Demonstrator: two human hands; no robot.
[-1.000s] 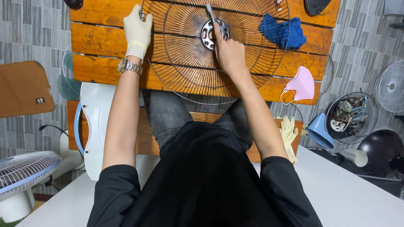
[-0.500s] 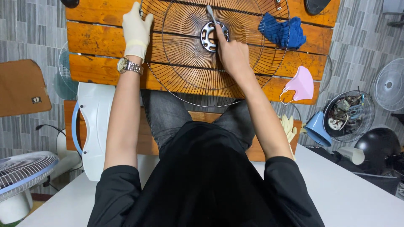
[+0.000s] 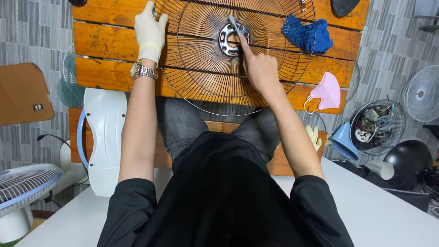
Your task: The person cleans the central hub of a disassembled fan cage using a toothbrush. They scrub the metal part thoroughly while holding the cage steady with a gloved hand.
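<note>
Bright even light, soft shadows, sharp focus, slight edge distortion

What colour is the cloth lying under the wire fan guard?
The cloth is blue, seen through the wire fan guard in the head view.

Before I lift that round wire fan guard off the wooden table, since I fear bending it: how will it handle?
The wire fan guard is mostly thin spokes and air, so probably light for its width. It may flex if lifted by one edge. The left hand steadies its rim, so it likely slides on the wooden table.
</note>
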